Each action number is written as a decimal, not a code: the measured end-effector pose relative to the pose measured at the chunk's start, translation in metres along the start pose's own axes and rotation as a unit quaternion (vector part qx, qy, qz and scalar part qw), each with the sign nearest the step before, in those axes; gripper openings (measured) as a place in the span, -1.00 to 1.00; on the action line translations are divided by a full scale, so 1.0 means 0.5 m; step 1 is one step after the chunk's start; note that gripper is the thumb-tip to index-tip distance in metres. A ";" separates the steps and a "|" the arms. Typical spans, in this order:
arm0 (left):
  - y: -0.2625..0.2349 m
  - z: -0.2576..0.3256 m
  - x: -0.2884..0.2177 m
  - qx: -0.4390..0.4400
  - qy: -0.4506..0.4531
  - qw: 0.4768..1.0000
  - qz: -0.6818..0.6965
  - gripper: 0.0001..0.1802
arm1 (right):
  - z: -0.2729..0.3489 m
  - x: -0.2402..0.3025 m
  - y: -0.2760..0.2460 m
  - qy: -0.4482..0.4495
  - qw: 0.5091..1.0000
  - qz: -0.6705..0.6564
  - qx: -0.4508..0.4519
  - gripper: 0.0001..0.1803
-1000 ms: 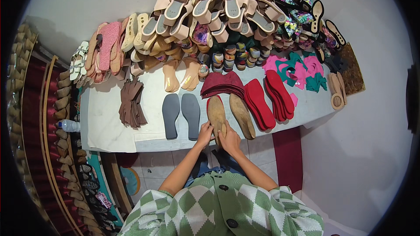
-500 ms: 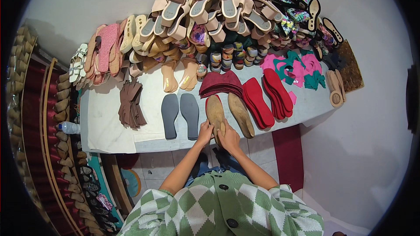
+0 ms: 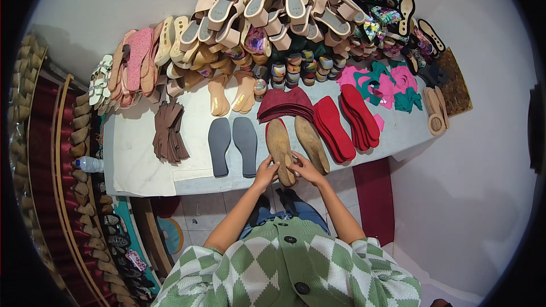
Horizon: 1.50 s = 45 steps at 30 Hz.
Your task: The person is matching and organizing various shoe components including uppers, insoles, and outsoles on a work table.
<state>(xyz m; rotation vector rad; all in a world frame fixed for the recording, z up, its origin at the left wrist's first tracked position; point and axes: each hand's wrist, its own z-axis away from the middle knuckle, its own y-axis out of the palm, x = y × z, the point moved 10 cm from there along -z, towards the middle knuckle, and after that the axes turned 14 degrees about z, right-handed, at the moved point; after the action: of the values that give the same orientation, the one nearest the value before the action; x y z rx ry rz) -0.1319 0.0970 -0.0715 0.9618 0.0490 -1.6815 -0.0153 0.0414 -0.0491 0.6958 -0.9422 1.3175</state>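
A worn wooden shoe last (image 3: 278,143) lies sole up at the near edge of the table, its narrow heel end towards me. A thin red rim shows along its upper left side. My left hand (image 3: 266,172) grips it from the left near the heel, and my right hand (image 3: 304,169) holds the opposite side, thumb on the wood. Just to the right rests a second wooden last (image 3: 311,142). Behind them is a stack of dark red curved pieces (image 3: 287,105). Two grey insoles (image 3: 245,145) lie to the left.
Red sole-shaped pieces (image 3: 333,131) are stacked at the right, with pink and green scraps (image 3: 392,85) beyond. Brown strips (image 3: 169,133) lie at the left. Finished sandals (image 3: 290,0) pile up along the wall. A shelf of lasts (image 3: 85,210) stands at far left.
My right hand has shifted upward and outward to the last's right side, its thumb leaving the middle of the heel. More of the heel end now shows between my hands.
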 end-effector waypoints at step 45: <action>0.018 -0.043 -0.114 -0.021 0.210 0.943 -0.259 -0.17 | -0.059 0.085 -0.053 -0.077 0.961 0.264 -0.038 -0.34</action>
<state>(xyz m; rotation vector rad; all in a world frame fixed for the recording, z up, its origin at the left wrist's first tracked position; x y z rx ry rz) -0.1112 0.1494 -0.0472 1.3409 0.6716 -1.8995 0.0155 0.0832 -0.0235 0.5072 -1.3620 1.6976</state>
